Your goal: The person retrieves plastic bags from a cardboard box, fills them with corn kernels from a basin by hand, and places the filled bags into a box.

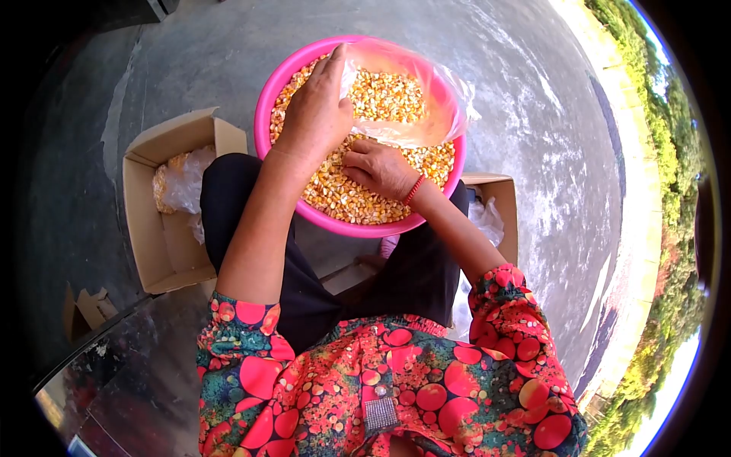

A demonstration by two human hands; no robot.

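Head view: pink basin [264, 114] at the person's knees, corn kernels [365, 204] inside; clear plastic bag [444, 95] within it, kernels showing through the mouth. Left hand [318, 110]: fingers straight, close together, beside bag's left edge; cannot tell whether it grips film. Right hand [383, 167]: half curled over kernels, fingertips hidden, hold unclear. Plain brown cardboard box [142, 221] at left.

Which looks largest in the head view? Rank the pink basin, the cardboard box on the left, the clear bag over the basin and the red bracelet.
1. Pink basin
2. Cardboard box on the left
3. Clear bag, its edges hard to trace
4. Red bracelet
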